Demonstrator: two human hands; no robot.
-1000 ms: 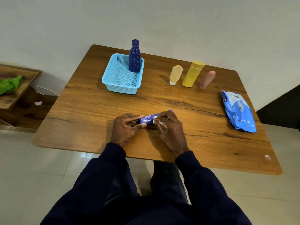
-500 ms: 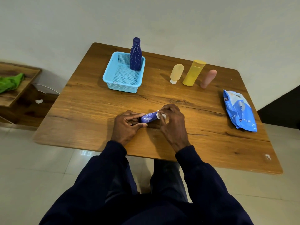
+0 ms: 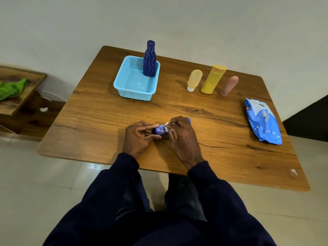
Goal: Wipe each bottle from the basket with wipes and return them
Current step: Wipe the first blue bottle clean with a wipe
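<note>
Item: small purple bottle [image 3: 160, 130], held sideways low over the near surface [image 3: 99, 132].
Left hand [image 3: 140, 137]: pinches one end.
Right hand [image 3: 182, 137]: grips a white wipe [image 3: 167, 127] round the bottle.
Method: you rotate with the left and stroke its full length; basket [image 3: 124, 89] afterwards.

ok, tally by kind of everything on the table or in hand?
Bottles: 5 (dark blue bottle, small blue bottle, cream bottle, yellow bottle, pink bottle)
Basket: 1
Wipes pack: 1
Loose wipe: 1
Total: 8
</note>
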